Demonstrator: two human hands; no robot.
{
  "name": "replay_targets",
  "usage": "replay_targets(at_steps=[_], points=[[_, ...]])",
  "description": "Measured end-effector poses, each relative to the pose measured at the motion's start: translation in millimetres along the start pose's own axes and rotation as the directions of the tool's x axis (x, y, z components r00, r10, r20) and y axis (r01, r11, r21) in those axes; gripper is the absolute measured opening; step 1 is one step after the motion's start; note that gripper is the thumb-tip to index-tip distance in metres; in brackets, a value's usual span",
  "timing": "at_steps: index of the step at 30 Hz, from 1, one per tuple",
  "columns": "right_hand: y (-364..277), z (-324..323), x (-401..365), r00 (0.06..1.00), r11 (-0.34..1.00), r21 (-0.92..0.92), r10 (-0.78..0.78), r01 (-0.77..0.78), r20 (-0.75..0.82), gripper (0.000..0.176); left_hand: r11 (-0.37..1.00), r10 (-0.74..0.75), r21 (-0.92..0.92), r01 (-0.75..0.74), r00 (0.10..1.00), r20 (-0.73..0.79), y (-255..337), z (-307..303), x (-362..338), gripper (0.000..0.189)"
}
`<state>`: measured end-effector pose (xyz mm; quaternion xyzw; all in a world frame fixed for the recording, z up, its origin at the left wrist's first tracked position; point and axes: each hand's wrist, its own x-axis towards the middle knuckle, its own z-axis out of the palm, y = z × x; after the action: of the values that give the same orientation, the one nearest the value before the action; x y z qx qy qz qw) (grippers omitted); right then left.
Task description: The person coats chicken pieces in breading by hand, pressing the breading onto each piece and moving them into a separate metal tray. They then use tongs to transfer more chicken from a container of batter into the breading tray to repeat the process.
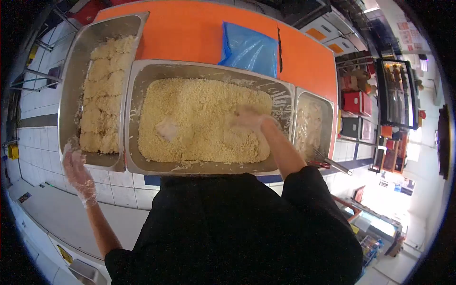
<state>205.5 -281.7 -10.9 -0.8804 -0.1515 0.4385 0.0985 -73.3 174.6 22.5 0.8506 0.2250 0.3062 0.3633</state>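
Observation:
A wide metal tray (pixel 213 167) in front of me holds a deep bed of coarse, pale breadcrumbs (pixel 199 109). One pale, raw-looking piece of meat (pixel 166 129) lies partly sunk in the crumbs on the left side. My right hand (pixel 249 118), in a clear glove, is over the crumbs on the right side; motion smears its fingers. Beside the front corner of the left metal tray (pixel 71 85), my gloved left hand (pixel 78 175) has crumbs stuck to it and its fingers stretched out, holding nothing. Crumb-coated pieces (pixel 107 97) lie packed in rows in that tray.
To the right, a smaller metal pan (pixel 327 107) contains wet, pale pieces (pixel 308 121); a metal handle (pixel 339 167) juts over its front edge. A blue plastic bag (pixel 250 47) rests on the orange tabletop (pixel 185 33). Shelving and a glass display case (pixel 396 92) stand farther right.

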Motion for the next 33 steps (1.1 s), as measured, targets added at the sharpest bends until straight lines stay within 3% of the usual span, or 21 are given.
replay_targets(at_steps=[1,4,5,7,11,12,13,15,17,19,20,22,23,25,26,27,28,29,31,32,33], points=[[-0.3,-3.7,3.1,0.978,0.999,-0.011,0.035,-0.033,0.204,0.063,0.995,0.09,-0.036,-0.089,0.996,0.027,7.7,3.2,-4.6,0.033],[19.1,25.4,29.4,0.93,0.979,-0.164,-0.052,0.119,0.364,0.065,0.994,-0.079,0.075,0.075,0.996,0.04,24.1,13.1,-18.7,0.029],[22.4,31.6,26.6,0.932,0.977,-0.171,-0.056,0.124,0.358,0.065,0.98,-0.019,0.2,-0.002,0.994,0.105,44.4,12.4,-14.8,0.024],[32.5,38.7,10.3,0.987,0.982,0.117,-0.157,0.151,0.042,0.07,0.982,0.018,0.186,-0.039,0.993,0.114,38.5,15.2,-19.0,0.022],[13.8,20.3,-52.0,0.941,0.976,0.024,-0.2,0.215,-0.273,0.064,0.979,0.105,0.151,-0.137,0.974,0.199,69.5,42.3,-3.7,0.019],[-3.8,13.1,-72.3,0.947,0.851,0.446,-0.161,0.276,-0.278,0.059,0.994,0.049,-0.109,-0.015,0.947,0.319,71.3,57.1,1.4,0.021],[-17.4,11.4,-85.5,0.954,0.555,0.777,-0.131,0.297,-0.27,0.054,0.93,0.031,-0.341,0.138,0.894,0.447,77.0,73.1,8.3,0.023],[-26.0,25.4,-85.3,0.936,0.495,0.805,-0.053,0.326,-0.347,0.05,0.89,0.066,-0.359,0.28,0.699,0.712,115.1,105.3,23.1,0.042],[-44.5,35.0,-88.0,0.915,0.433,0.828,0.02,0.356,-0.404,0.047,0.829,0.275,-0.488,0.274,0.559,0.782,112.6,158.2,16.5,0.051],[-70.9,41.2,-94.0,0.873,0.187,0.853,-0.071,0.487,-0.482,0.045,0.753,0.222,-0.336,0.566,0.261,0.939,136.9,174.8,18.1,0.07],[-75.5,48.3,-89.7,0.866,0.183,0.847,-0.069,0.5,-0.496,0.045,0.759,0.232,-0.342,0.554,0.261,0.937,139.5,182.7,17.4,0.07],[-76.7,63.3,-76.1,0.816,0.35,0.771,0.033,0.532,-0.577,0.044,0.482,0.279,-0.195,0.854,0.061,0.958,143.3,198.7,17.6,0.084],[-88.8,62.1,-82.8,0.809,0.339,0.771,0.044,0.539,-0.586,0.044,0.497,0.282,-0.188,0.847,0.047,0.958,150.5,196.6,20.4,0.084],[-105.1,59.5,-97.1,0.853,-0.085,0.866,0.247,0.492,-0.46,0.035,0.729,0.023,-0.133,0.672,0.17,0.985,161.6,192.6,25.1,0.06],[-92.0,62.5,-90.1,0.853,-0.096,0.864,0.249,0.494,-0.459,0.035,0.735,0.019,-0.126,0.666,0.166,0.986,151.9,204.5,26.8,0.06],[-69.5,64.7,-76.5,0.788,0.493,0.787,0.282,0.37,-0.547,0.033,0.882,0.165,-0.225,0.414,0.176,0.97,132.5,223.9,31.2,0.058],[-63.5,59.2,-73.3,0.731,0.898,0.431,0.237,0.087,-0.641,0.035,0.939,0.299,-0.318,0.129,0.147,0.943,135.0,222.3,38.4,0.057],[-58.1,57.9,-73.4,0.738,0.898,0.428,0.218,0.104,-0.638,0.035,0.944,0.283,-0.304,0.126,0.161,0.945,138.1,218.3,38.5,0.057],[-54.0,55.3,-73.9,0.815,0.89,0.455,0.283,-0.026,-0.506,0.042,0.994,0.09,-0.066,-0.09,0.294,0.951,150.8,207.0,41.4,0.056],[-54.3,60.7,-67.5,0.823,0.888,0.461,0.265,-0.004,-0.502,0.042,0.994,0.069,-0.041,-0.098,0.303,0.95,144.4,207.3,43.5,0.056],[-55.1,68.3,-60.0,0.859,0.749,0.652,0.255,0.114,-0.443,0.041,0.994,0.093,-0.103,0.018,0.298,0.95,133.5,209.8,45.5,0.057]])
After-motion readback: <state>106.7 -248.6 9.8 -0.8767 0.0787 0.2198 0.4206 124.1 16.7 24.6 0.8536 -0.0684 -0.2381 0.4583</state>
